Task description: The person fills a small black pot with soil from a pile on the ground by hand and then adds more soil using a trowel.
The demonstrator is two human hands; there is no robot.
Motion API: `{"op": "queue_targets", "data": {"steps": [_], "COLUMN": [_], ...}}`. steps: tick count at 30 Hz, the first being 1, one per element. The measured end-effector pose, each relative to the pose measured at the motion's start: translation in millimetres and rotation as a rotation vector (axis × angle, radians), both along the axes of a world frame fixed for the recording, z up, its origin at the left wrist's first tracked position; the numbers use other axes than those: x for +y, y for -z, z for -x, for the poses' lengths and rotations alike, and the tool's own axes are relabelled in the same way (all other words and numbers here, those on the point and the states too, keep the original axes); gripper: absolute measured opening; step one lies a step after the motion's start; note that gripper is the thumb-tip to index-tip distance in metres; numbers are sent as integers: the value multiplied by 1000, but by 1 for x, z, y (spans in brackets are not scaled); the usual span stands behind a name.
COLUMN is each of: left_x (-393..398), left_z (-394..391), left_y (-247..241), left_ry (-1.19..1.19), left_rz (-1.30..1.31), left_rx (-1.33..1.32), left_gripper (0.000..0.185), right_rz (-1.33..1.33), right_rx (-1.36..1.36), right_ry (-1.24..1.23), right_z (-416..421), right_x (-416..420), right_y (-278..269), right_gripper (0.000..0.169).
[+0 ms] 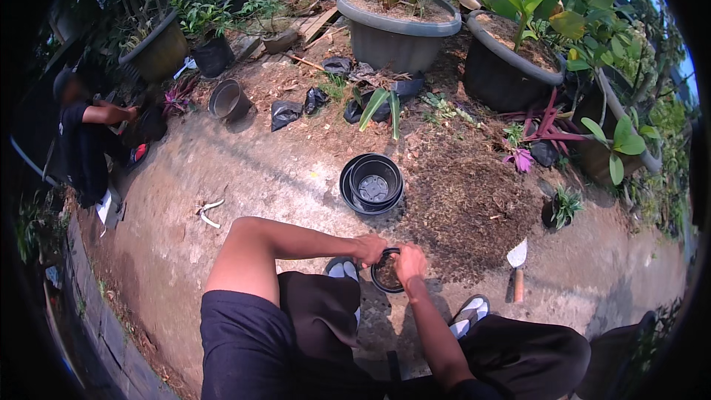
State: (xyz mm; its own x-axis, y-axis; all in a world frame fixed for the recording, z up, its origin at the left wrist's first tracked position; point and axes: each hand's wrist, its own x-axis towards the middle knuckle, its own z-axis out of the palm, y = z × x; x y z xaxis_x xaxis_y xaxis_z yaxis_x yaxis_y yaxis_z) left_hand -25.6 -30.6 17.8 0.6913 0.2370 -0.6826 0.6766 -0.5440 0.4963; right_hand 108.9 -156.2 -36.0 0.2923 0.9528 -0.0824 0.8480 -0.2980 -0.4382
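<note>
Between my feet is a small black plastic plant pot [387,273] holding brown soil or potting mix. My left hand [371,249] grips its far left rim. On the far right side, my right hand [410,263] holds the rim too, with the thumb reaching over the edge. Just beyond the hands sit nested black plastic pots [372,184], the inner one showing a bottom with drainage holes. A wide heap of loose brown potting mix [466,205] spreads over the ground to the right of them. The pot's underside is hidden from me.
A trowel [517,269] with a wooden handle lies at right, near a small potted plant [564,206]. Pruning shears [210,213] lie at left. Large grey planters [397,39] line the back. An empty pot [228,101] stands back left, near a seated person [91,128].
</note>
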Motion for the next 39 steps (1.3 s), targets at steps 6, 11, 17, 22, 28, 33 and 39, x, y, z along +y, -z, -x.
{"op": "queue_targets", "data": {"steps": [6,11,17,22,28,33,39], "left_x": [0,1,1,0,1,3,4], "left_z": [4,5,4,5,1,-1,0], "left_y": [8,11,16,10,16,10,3], "left_ry": [8,22,31,-7,23,56,42], "left_rz": [-83,-63,-74,-57,-98,-34,-6], "left_rx": [-65,-77,-51,-58,-19,7,-23], "left_gripper": [24,26,23,21,23,20,21], "right_rz": [-33,-51,-42,-32,-29,-35,-40], "right_rx": [34,72,25,29,88,140,99], "right_ry": [-49,-22,-26,-65,-131,-89,-126], "right_z": [-4,-1,-1,-6,-15,-10,-17], "right_x": [0,-1,2,1,4,3,4], "right_y": [-1,2,10,8,12,16,28], "right_gripper": [23,23,20,28,37,32,31]}}
